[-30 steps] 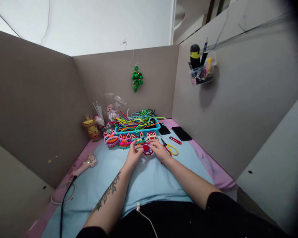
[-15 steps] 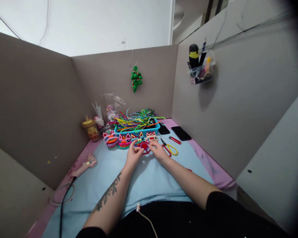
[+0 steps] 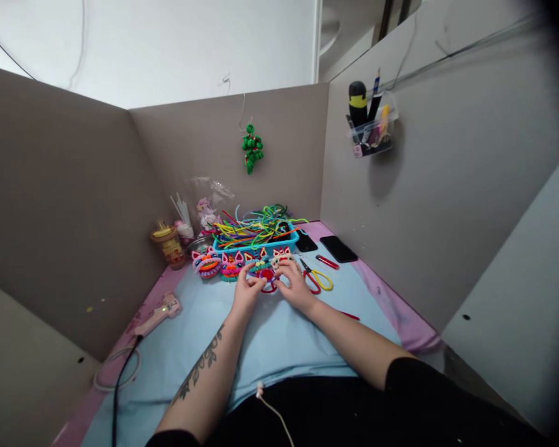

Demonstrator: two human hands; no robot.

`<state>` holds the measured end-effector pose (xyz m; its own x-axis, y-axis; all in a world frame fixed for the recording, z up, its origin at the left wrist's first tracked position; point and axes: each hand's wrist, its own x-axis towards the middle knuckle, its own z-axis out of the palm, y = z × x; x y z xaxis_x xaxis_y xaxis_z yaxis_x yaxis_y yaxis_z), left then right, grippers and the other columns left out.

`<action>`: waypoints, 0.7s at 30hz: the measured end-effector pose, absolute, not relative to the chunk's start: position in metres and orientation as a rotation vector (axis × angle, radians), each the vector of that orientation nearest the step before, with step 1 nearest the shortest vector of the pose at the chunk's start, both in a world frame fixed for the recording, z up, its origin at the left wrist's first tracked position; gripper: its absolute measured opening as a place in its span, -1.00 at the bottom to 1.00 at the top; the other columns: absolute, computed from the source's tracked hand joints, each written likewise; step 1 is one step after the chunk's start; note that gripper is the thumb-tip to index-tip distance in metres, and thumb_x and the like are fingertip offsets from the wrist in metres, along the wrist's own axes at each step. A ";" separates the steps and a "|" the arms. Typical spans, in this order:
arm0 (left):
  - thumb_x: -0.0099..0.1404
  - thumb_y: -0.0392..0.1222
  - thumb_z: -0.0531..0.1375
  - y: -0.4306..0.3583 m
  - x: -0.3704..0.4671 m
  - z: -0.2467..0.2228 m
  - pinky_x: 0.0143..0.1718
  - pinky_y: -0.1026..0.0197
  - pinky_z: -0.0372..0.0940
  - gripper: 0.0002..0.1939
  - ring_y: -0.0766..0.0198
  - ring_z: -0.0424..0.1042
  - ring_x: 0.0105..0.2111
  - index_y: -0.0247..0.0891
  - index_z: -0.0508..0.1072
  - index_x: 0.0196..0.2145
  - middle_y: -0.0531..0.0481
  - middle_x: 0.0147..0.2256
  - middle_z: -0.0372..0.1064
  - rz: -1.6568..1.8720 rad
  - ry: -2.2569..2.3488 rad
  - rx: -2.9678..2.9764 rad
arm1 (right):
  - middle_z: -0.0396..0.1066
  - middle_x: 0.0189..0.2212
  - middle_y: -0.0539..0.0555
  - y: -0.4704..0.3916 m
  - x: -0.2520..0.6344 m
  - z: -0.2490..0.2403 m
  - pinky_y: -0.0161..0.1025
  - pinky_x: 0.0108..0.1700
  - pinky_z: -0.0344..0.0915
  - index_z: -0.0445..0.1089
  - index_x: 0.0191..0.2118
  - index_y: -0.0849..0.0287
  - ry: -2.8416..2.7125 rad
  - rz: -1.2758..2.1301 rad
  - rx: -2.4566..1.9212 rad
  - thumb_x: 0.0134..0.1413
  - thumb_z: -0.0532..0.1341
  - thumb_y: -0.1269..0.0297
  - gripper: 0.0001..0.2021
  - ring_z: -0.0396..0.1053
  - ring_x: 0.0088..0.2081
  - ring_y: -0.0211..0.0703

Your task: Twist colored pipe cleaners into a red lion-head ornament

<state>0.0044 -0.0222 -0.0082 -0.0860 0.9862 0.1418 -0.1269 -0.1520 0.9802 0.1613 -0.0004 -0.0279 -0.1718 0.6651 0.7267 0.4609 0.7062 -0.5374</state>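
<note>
Between my two hands is a small round pipe-cleaner piece [image 3: 268,275], red in the middle with a purple ring and a red outer loop. My left hand [image 3: 248,288] pinches its left edge. On its right side the fingers of my right hand [image 3: 294,284] are closed, partly covering it. Just behind stands a row of colourful pipe-cleaner animal heads: a purple and orange one [image 3: 206,264], a pink one [image 3: 232,267], a teal one [image 3: 259,261] and a cream one [image 3: 282,256]. Scissors [image 3: 323,279] with red and yellow handles lie right of my right hand.
A blue basket [image 3: 256,246] full of pipe cleaners stands at the back. Two dark phones, one here [image 3: 338,249], and a red cutter [image 3: 327,262] lie to the right. At left are a pink glue gun [image 3: 161,313] with its cord and a brown cup [image 3: 170,247].
My right hand has shifted its fingers further over the round piece, covering more of its right side. The view has tilted slightly; my left hand keeps its pinch.
</note>
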 end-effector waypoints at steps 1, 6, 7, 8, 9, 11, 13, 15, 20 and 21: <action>-0.08 -0.13 0.33 -0.022 0.004 -0.008 -0.52 0.35 0.10 -0.28 0.45 0.20 -0.66 -0.27 0.17 0.02 0.19 -0.63 0.28 1.422 1.092 1.167 | 0.22 -0.13 0.12 0.000 0.161 -0.029 0.02 0.07 0.09 0.36 -0.34 0.10 -1.825 0.213 -0.885 -0.03 0.18 0.38 -0.91 0.18 0.00 -0.02; -0.13 -0.10 0.35 -0.022 0.005 -0.007 -0.55 0.35 0.08 -0.27 0.45 0.20 -0.67 -0.29 0.20 0.00 0.17 -0.63 0.31 1.403 1.141 1.114 | 0.22 -0.13 0.12 0.000 0.163 -0.028 0.03 0.06 0.09 0.39 -0.36 0.10 -1.880 0.126 -0.878 0.01 0.17 0.37 -0.93 0.16 0.00 -0.02; -0.14 -0.10 0.35 -0.022 0.005 -0.006 -0.56 0.36 0.07 -0.28 0.45 0.20 -0.67 -0.29 0.21 -0.01 0.17 -0.64 0.30 1.403 1.145 1.117 | 0.23 -0.13 0.12 0.000 0.163 -0.027 0.02 0.05 0.10 0.39 -0.36 0.10 -1.892 0.113 -0.875 0.01 0.16 0.38 -0.92 0.15 0.00 -0.03; -0.14 -0.11 0.35 -0.022 0.005 -0.006 -0.56 0.36 0.07 -0.28 0.45 0.20 -0.67 -0.29 0.21 -0.02 0.18 -0.65 0.30 1.400 1.142 1.124 | 0.23 -0.13 0.13 -0.001 0.164 -0.027 0.01 0.05 0.10 0.39 -0.37 0.10 -1.902 0.103 -0.872 0.02 0.16 0.39 -0.92 0.15 -0.01 -0.03; -0.14 -0.11 0.35 -0.023 0.005 -0.006 -0.56 0.37 0.07 -0.28 0.45 0.20 -0.67 -0.29 0.21 -0.02 0.19 -0.65 0.29 1.396 1.134 1.131 | 0.23 -0.13 0.13 -0.001 0.164 -0.027 0.01 0.05 0.10 0.39 -0.37 0.10 -1.910 0.098 -0.870 0.02 0.16 0.39 -0.91 0.15 -0.01 -0.03; -0.15 -0.13 0.35 -0.023 0.005 -0.007 -0.56 0.37 0.06 -0.27 0.46 0.19 -0.68 -0.29 0.21 0.00 0.20 -0.66 0.29 1.379 1.105 1.145 | 0.25 -0.13 0.12 0.000 0.164 -0.027 0.02 0.05 0.09 0.39 -0.39 0.10 -1.912 0.105 -0.867 0.00 0.17 0.40 -0.92 0.16 -0.01 -0.03; -0.15 -0.13 0.35 -0.023 0.004 -0.008 -0.56 0.38 0.06 -0.26 0.47 0.18 -0.69 -0.28 0.21 0.01 0.21 -0.67 0.27 1.365 1.083 1.151 | 0.26 -0.15 0.11 0.001 0.164 -0.029 0.02 0.06 0.08 0.39 -0.40 0.10 -1.900 0.141 -0.872 -0.02 0.19 0.40 -0.93 0.17 -0.02 -0.03; -0.15 -0.13 0.35 -0.022 0.004 -0.009 -0.56 0.37 0.06 -0.26 0.47 0.17 -0.69 -0.28 0.22 0.01 0.22 -0.68 0.25 1.363 1.081 1.154 | 0.26 -0.16 0.10 0.004 0.164 -0.031 0.02 0.07 0.07 0.38 -0.43 0.10 -1.868 0.216 -0.893 -0.05 0.22 0.38 -0.96 0.18 -0.02 -0.03; -0.16 -0.13 0.35 -0.022 0.003 -0.007 -0.57 0.37 0.03 -0.25 0.47 0.14 -0.69 -0.29 0.22 0.01 0.22 -0.69 0.23 1.357 1.087 1.175 | 0.29 -0.15 0.09 0.015 0.166 -0.036 -0.01 0.05 0.12 0.38 -0.36 0.12 -1.723 0.547 -0.972 -0.19 0.30 0.28 -0.82 0.22 -0.03 -0.05; -0.15 -0.13 0.35 -0.023 0.003 -0.006 -0.58 0.37 0.02 -0.25 0.47 0.13 -0.69 -0.29 0.22 0.02 0.22 -0.68 0.24 1.349 1.081 1.180 | 0.29 -0.12 0.10 0.017 0.167 -0.036 -0.01 0.04 0.12 0.38 -0.34 0.12 -1.709 0.632 -0.977 -0.21 0.31 0.25 -0.79 0.23 -0.02 -0.05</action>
